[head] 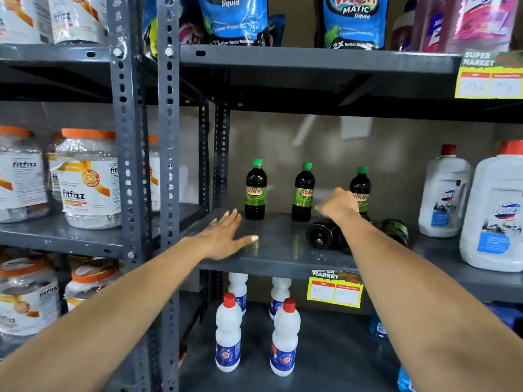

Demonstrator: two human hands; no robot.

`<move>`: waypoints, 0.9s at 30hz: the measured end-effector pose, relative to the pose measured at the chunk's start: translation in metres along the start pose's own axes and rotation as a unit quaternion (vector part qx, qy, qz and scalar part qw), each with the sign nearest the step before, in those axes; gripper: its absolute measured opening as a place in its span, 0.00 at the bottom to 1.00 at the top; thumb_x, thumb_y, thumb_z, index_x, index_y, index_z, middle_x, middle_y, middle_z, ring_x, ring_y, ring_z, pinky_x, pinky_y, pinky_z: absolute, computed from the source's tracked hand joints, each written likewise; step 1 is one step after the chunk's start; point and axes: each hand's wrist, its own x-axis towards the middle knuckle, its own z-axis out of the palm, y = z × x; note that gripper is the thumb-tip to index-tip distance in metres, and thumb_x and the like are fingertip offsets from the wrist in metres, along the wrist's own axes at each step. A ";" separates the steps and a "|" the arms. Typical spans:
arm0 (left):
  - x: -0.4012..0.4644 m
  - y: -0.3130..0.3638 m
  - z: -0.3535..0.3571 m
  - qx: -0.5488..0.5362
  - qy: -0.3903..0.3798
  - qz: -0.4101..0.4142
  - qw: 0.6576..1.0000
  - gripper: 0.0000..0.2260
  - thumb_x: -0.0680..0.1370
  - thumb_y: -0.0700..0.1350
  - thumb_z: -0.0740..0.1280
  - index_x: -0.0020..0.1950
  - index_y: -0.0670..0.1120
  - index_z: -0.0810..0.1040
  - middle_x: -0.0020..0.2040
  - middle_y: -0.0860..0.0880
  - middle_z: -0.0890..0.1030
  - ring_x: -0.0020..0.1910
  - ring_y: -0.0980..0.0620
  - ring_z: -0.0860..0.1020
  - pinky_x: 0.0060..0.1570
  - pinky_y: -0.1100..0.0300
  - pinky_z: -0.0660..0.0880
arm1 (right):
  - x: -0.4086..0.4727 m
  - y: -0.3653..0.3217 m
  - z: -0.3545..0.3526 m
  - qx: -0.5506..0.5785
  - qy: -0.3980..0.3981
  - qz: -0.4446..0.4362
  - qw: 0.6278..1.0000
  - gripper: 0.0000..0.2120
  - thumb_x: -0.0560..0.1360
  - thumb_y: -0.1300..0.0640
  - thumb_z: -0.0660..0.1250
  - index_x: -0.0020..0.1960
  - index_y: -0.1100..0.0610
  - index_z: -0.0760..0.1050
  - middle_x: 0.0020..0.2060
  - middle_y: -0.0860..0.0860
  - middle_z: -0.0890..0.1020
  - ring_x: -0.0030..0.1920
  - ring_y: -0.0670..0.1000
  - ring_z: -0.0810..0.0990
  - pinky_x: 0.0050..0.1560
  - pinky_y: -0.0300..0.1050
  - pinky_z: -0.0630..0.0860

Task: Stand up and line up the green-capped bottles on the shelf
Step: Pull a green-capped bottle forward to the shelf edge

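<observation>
Three dark green-capped bottles stand upright in a row at the back of the grey shelf: the left one, the middle one and the right one. My right hand is in front of the right bottle, fingers spread toward the middle one, touching neither as far as I can tell. Two more dark bottles lie on their sides, one just left of my right forearm, another to its right. My left hand rests flat and open on the shelf, left of the row.
Large white red-capped jugs stand at the shelf's right end. Small white red-capped bottles fill the shelf below. Orange-lidded jars sit on the left rack beyond the perforated grey uprights. A yellow price tag hangs on the shelf edge.
</observation>
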 end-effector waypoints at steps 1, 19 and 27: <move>-0.005 -0.002 0.004 -0.011 -0.021 -0.009 1.000 0.44 0.74 0.73 0.47 0.79 0.45 0.40 0.79 0.48 0.38 0.77 0.51 0.39 0.73 0.52 0.40 | -0.001 0.000 0.002 -0.026 -0.009 0.004 1.000 0.17 0.70 0.56 0.72 0.56 0.62 0.77 0.53 0.60 0.81 0.55 0.61 0.81 0.47 0.47 0.76; -0.023 -0.031 0.014 0.075 -0.030 -0.023 0.996 0.68 0.51 0.87 0.53 0.79 0.43 0.49 0.80 0.44 0.52 0.77 0.44 0.54 0.73 0.49 0.53 | 0.003 -0.003 0.022 0.106 -0.138 0.097 0.980 0.26 0.72 0.47 0.70 0.63 0.63 0.73 0.58 0.60 0.79 0.45 0.63 0.83 0.38 0.56 0.83; -0.027 -0.030 0.017 0.093 0.025 -0.011 0.995 0.64 0.54 0.86 0.53 0.76 0.42 0.59 0.77 0.44 0.62 0.72 0.42 0.64 0.67 0.48 0.64 | -0.051 -0.049 0.059 0.259 0.031 -0.087 0.962 0.30 0.72 0.47 0.72 0.64 0.63 0.65 0.56 0.61 0.80 0.57 0.63 0.79 0.54 0.52 0.74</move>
